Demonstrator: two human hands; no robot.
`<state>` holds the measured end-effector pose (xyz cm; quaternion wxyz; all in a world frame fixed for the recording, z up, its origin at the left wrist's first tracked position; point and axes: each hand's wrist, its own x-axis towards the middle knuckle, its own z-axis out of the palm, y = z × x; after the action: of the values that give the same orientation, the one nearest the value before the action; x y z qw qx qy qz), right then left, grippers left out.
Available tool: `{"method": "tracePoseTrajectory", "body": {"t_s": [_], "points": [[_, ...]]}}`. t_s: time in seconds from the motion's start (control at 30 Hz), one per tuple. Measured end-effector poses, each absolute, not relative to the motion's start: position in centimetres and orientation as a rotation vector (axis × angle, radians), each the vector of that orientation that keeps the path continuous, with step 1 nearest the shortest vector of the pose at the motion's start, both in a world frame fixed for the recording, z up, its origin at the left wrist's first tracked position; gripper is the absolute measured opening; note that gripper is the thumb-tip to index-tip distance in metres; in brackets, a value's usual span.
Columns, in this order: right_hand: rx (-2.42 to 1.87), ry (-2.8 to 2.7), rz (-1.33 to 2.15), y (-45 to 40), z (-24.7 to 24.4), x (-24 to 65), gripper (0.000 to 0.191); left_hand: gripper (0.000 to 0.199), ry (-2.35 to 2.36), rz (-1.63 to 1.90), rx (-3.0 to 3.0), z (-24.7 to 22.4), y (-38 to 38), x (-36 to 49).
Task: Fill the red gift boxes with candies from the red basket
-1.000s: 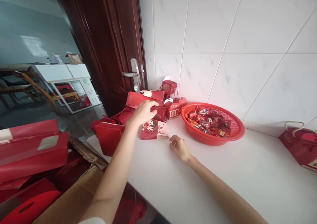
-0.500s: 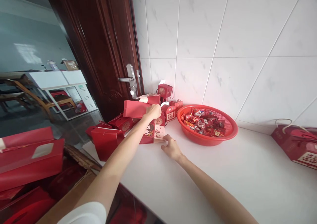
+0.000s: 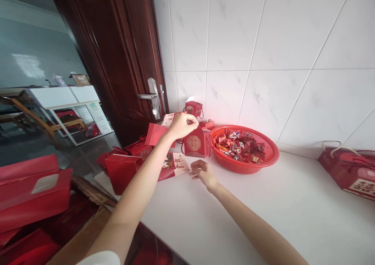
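Observation:
My left hand [image 3: 184, 125] pinches the top of a small red gift box [image 3: 193, 143] with a round gold emblem and cord handles on its sides. The box is upright beside the candy basket. My right hand [image 3: 203, 174] is just in front of it, fingers loosely curled and apart, with nothing in them. Close to those fingertips lies a red box with a pale printed panel [image 3: 179, 162]. More red boxes [image 3: 124, 171] are heaped to the left, partly hidden behind my left forearm.
A red plastic basket [image 3: 274, 155] of wrapped candies [image 3: 241, 148] stands by the tiled wall. Another red box [image 3: 345, 169] with a cord handle is at the far right. Red cartons [image 3: 35, 191] fill a cardboard box at the left. A brown door [image 3: 120, 54] stands behind the counter [image 3: 249, 214].
My left hand has risen and now grips the emblem box, which has come forward and up from the pile. My right hand has come off the printed box.

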<state>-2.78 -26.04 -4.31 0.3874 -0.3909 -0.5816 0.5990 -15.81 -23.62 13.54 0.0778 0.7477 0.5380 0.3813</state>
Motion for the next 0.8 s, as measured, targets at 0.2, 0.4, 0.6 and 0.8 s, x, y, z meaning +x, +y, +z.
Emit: {"method": "tracePoseTrajectory", "body": {"t_s": [0.2, 0.4, 0.6, 0.8], "points": [[-0.972, -1.667, 1.770, -29.2, -1.7, 6.0, 0.029, 0.017, 0.882, 1.102, 2.423, 14.7, -26.0, -14.9], [-1.319, -2.167, 1.429, -31.3, 3.2, 16.6, 0.010, 0.021, 0.488, 0.793, 2.484, 12.6, -27.6, -11.7], [-1.275, -2.006, 0.626, -33.1, 6.2, 17.5, 0.017, 0.028, 0.446, 0.537, 2.580, 8.9, -27.7, -7.3], [-1.138, -2.374, 0.577, -33.2, 5.3, 14.3, 0.022, 0.032, 0.588, 0.244, 2.664, 7.1, -27.3, -6.0]]}}
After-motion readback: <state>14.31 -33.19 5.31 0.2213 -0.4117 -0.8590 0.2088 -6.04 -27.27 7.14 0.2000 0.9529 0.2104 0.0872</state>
